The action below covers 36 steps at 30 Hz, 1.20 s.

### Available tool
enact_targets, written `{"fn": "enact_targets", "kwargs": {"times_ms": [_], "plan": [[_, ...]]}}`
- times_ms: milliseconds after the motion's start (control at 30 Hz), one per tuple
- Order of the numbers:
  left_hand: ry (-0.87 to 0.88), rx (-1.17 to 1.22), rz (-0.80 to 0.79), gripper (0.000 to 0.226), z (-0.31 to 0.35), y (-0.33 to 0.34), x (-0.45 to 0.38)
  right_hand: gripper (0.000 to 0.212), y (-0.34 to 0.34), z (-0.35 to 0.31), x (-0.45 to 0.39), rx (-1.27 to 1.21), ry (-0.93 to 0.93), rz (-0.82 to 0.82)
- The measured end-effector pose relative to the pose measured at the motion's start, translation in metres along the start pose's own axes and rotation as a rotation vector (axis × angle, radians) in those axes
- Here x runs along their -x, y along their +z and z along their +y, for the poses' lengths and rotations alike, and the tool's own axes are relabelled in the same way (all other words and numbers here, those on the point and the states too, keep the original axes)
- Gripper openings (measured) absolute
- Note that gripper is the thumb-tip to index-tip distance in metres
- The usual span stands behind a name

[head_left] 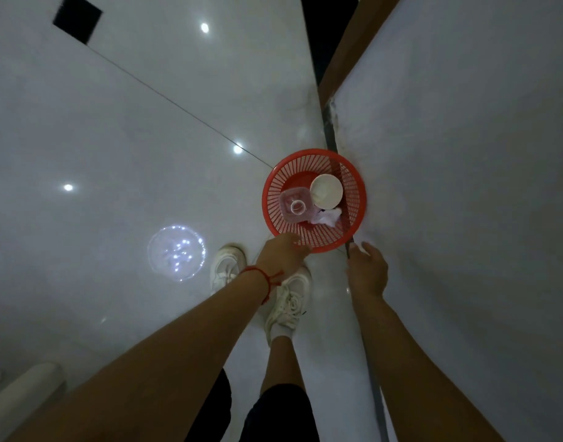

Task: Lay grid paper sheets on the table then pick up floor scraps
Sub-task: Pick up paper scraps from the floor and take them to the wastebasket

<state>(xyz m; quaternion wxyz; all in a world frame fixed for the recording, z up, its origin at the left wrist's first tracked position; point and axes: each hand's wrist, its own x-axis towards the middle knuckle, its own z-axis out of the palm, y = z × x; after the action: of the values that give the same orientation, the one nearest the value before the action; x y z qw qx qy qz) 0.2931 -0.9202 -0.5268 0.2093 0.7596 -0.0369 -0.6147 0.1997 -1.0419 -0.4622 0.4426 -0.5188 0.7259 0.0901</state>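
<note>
I'm looking straight down at the red waste basket (314, 199) standing on the glossy floor (146, 122), tight against the white wall (465, 154). My left hand (281, 253) sits over the near rim, fingers (297, 248) curled down at the mesh; whether they pinch a scrap or the rim itself, I cannot tell. My right hand (367, 271) hangs released beside the wall, holding nothing. To do this well, I'd get the hand squarely above the opening before letting go, so light paper doesn't flutter out. Inside: a white bowl-like lid (326, 191), a clear plastic cup (296, 207), crumpled white paper scraps (328, 216) at the near right. No grid paper sheets in view, no loose scraps on the floor that I can spot
</note>
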Motion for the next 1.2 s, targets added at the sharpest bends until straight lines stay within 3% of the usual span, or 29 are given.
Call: {"fn": "enact_targets", "kwargs": {"times_ms": [67, 167, 333, 633, 933, 1200], "plan": [[0.102, -0.113, 0.077, 0.034, 0.055, -0.032, 0.081, 0.041, -0.015, -0.009, 0.024, 0.025, -0.014, -0.017], [0.093, -0.226, 0.132, 0.041, 0.045, -0.063, 0.129, 0.040, -0.038, -0.028, 0.067, 0.069, -0.089, -0.063], [0.090, -0.100, 0.240, 0.038, 0.029, -0.133, 0.226, 0.033, -0.072, -0.072, 0.140, 0.177, -0.240, -0.174], [-0.004, 0.239, 0.508, 0.037, -0.051, -0.210, 0.383, 0.032, -0.085, -0.136, 0.279, 0.380, -0.550, -0.323], [-0.164, 0.850, 0.671, 0.032, -0.166, -0.213, 0.473, 0.031, -0.027, -0.158, 0.383, 0.572, -0.632, -0.458], [-0.262, 1.215, 0.743, 0.030, -0.223, -0.208, 0.521, 0.034, 0.040, -0.194, 0.435, 0.780, -0.747, -0.565]]}}
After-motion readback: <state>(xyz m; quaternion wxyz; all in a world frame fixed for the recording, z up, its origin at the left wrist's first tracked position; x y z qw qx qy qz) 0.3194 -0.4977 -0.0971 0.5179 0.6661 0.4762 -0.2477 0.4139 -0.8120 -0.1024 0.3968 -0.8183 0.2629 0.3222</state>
